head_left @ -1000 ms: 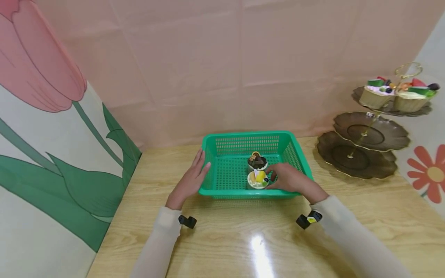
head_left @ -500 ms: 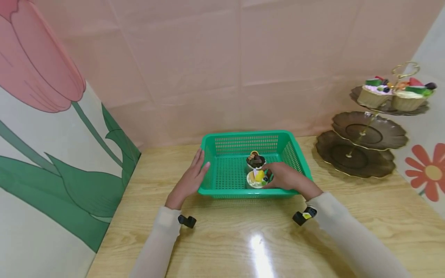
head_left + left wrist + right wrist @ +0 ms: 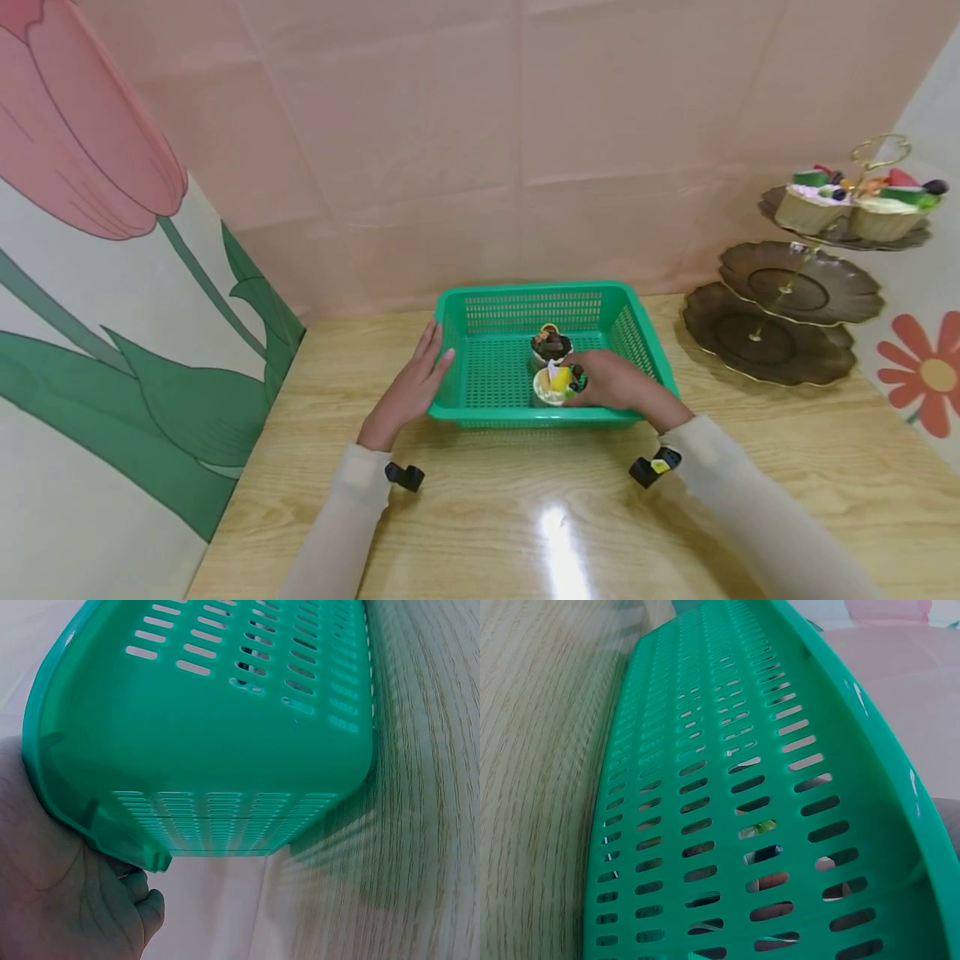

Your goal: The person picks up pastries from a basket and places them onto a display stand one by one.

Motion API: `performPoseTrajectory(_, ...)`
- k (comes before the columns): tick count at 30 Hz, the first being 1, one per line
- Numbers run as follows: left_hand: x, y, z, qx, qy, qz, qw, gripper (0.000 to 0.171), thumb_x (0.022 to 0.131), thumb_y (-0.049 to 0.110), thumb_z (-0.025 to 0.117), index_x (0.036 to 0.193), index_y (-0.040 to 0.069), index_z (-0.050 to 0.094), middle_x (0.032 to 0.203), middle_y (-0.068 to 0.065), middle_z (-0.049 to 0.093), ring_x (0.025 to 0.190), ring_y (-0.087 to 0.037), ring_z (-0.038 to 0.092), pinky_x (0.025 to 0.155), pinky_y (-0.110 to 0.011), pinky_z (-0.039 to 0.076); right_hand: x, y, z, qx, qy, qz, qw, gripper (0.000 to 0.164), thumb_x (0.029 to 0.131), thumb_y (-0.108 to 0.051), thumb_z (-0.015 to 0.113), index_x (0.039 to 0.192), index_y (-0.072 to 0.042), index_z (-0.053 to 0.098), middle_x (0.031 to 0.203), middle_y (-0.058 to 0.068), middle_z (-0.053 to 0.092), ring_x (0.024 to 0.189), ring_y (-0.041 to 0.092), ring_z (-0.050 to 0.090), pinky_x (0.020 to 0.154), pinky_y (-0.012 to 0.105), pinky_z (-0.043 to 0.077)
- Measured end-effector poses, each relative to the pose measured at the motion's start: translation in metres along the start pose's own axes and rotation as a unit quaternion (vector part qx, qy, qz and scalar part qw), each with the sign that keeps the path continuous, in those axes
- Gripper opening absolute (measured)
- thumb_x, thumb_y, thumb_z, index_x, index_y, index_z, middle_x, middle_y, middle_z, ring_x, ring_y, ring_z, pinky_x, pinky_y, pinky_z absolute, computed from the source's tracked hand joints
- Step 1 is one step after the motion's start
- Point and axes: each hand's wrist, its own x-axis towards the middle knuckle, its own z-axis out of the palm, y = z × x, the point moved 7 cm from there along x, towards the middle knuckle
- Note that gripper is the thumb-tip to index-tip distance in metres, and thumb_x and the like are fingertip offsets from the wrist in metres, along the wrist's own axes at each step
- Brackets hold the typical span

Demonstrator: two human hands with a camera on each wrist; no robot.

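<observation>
A green plastic basket stands on the table, with two cupcakes inside. Nearer the front wall is a fruit-topped cupcake with white cream and a yellow piece; my right hand grips its right side between thumb and fingers. Just behind it sits a chocolate-topped cupcake, close to my fingers. My left hand rests with straight fingers along the basket's left rim; in the left wrist view the palm lies against that rim. The right wrist view shows the basket's slotted wall, which hides most of the right hand.
To the right stands a brown tiered stand with a gold handle. Its top tier carries two more fruit-topped cupcakes. A pink backdrop rises behind the wooden table, and a flower-printed wall borders the left.
My right hand has shifted slightly left and its thumb and fingers have closed around the fruit-topped cupcake. The left hand and basket stay where they were.
</observation>
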Motion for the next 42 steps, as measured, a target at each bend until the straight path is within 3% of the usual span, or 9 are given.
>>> performPoseTrajectory(4,0.001,-0.001,0.001,-0.001,-0.001,-0.002,1.0,0.076,0.108,0.06,0.019,0.164,0.01,0.003,0.17,0.002,-0.011,0.155,-0.019,0.0,0.122,-0.05,0.015,-0.003,0.003,-0.004,0.002,0.013,0.0,1.0,0.069,0.078,-0.04,0.089,0.127,0.002,0.066,0.113,0.013,0.071,0.087,0.018,0.065,0.075,0.04,0.055)
performPoseTrajectory(11,0.0,-0.001,0.0,0.0,-0.003,-0.001,1.0,0.077,0.108,0.06,0.018,0.164,0.009,0.004,0.171,0.0,-0.01,0.155,-0.02,0.0,0.122,-0.05,0.015,-0.009,0.003,-0.013,0.023,0.025,0.003,0.999,0.075,0.077,-0.045,0.088,0.129,0.004,0.064,0.119,0.016,0.069,0.1,0.027,0.067,0.083,0.045,0.056)
performPoseTrajectory(21,0.0,0.001,-0.002,0.007,-0.004,-0.005,1.0,0.077,0.108,0.06,0.018,0.164,0.008,0.004,0.17,0.002,-0.012,0.155,-0.02,0.0,0.123,-0.049,0.014,-0.029,0.003,-0.035,0.074,0.065,0.022,0.995,0.075,0.081,-0.042,0.085,0.136,0.002,0.058,0.121,0.017,0.067,0.106,0.033,0.065,0.083,0.047,0.055)
performPoseTrajectory(25,0.0,-0.001,0.0,0.004,-0.007,-0.01,0.9999,0.078,0.107,0.062,0.017,0.164,0.01,0.003,0.17,0.006,-0.013,0.155,-0.017,-0.001,0.123,-0.048,0.013,-0.039,0.006,-0.045,0.09,0.093,0.022,0.991,0.071,0.083,-0.036,0.085,0.136,0.002,0.058,0.124,0.019,0.065,0.11,0.036,0.062,0.086,0.05,0.055)
performPoseTrajectory(34,-0.001,-0.001,0.001,0.004,-0.008,-0.014,0.9999,0.077,0.107,0.062,0.017,0.164,0.011,0.003,0.17,0.005,-0.012,0.155,-0.017,-0.002,0.123,-0.048,0.013,-0.057,0.017,-0.062,0.116,0.163,0.025,0.98,0.071,0.083,-0.035,0.086,0.136,0.001,0.056,0.12,0.02,0.065,0.107,0.036,0.063,0.078,0.046,0.056)
performPoseTrajectory(42,-0.001,0.001,0.001,0.005,-0.009,-0.015,0.9998,0.077,0.108,0.06,0.018,0.164,0.01,0.003,0.17,0.004,-0.012,0.155,-0.018,-0.001,0.123,-0.048,0.014,-0.076,0.018,-0.085,0.124,0.215,0.038,0.968,0.071,0.085,-0.03,0.085,0.137,0.007,0.054,0.124,0.025,0.063,0.108,0.041,0.063,0.085,0.057,0.055)
